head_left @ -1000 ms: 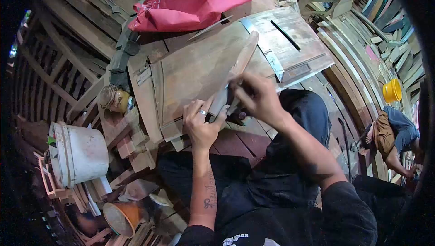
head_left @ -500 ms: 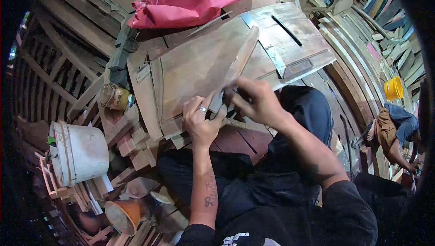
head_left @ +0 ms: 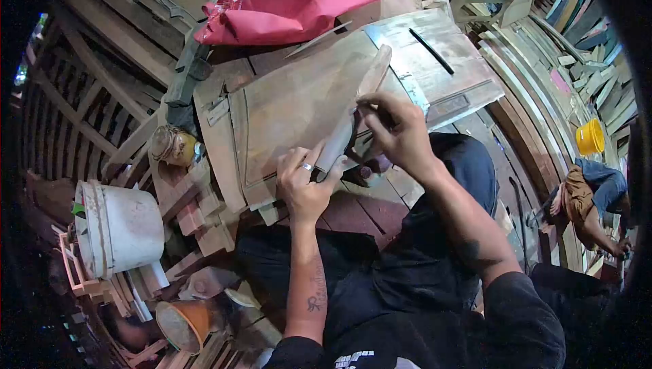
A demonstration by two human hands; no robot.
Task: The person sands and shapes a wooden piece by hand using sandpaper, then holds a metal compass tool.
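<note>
Noted nearest: left hand [head_left: 305, 182] closed on the near end of a slim wooden piece [head_left: 342, 134], with thumb toward three o'clock and fingers toward nine. Found the piece above a flat wooden board [head_left: 285, 107], slanted from seven o'clock to a narrowed tip at one; cannot tell whether resting on the board. Noted right hand [head_left: 397, 124] at two o'clock from the left, with bent fingertips against the piece near mid-length; cannot tell whether pinching anything. Judged fairly light, stiff, hardly fragile, perhaps slippery if dusty. Advise firm hold at the near end, with support near mid-length; avoid relying on the narrowed tip. Noted beyond, toward two o'clock, a shiny strip [head_left: 402, 74] and a dark rod [head_left: 432, 51]; farther, toward eleven, a red bag [head_left: 299, 2].
</note>
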